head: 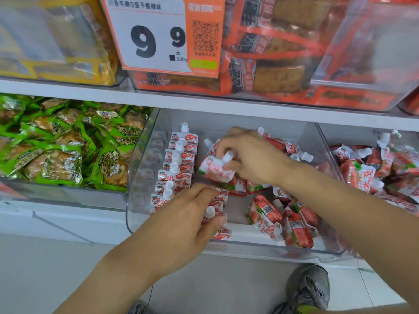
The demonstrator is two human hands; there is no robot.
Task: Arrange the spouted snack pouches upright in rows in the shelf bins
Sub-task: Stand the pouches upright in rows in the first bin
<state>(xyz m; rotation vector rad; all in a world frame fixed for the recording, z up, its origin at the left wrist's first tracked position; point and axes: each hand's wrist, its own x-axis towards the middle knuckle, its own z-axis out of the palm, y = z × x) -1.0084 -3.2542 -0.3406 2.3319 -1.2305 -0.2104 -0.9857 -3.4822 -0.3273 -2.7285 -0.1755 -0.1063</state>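
Setting: a white shop shelf [204, 103] crosses the frame, with a clear plastic bin [145, 173] pulled forward at centre.
Neat row: red-and-white strawberry-print snack pouches with white spouts [179, 164] stand upright, one behind another, along the bin's left wall.
Loose stock: more pouches of the same kind [294, 225] lie flat and jumbled across the bin's lower right.
Right hand: the right hand [251, 157], at centre frame, has its fingers curled round one tilted pouch [215, 168], gripping it near the white spout above the bin floor.
Left hand: the left hand [188, 220], lower centre, reaches over the bin's front edge; its fingers are curled around a small cluster of pouches [217, 207] at the near end of the upright row, thumb pressed on one side.
Right neighbour: a second clear bin [328, 152] at the right edge holds a heap of the same spouted pouches [374, 168], unsorted.
Left neighbour: green foil snack packets [68, 141] fill the bin at left.
Upper shelf: orange-and-black packets [283, 53] sit behind an orange and white price card [158, 37] reading 9.9; yellow packets [56, 46] fill the upper left.
Floor: a grey trainer [310, 288] shows at the lower right.
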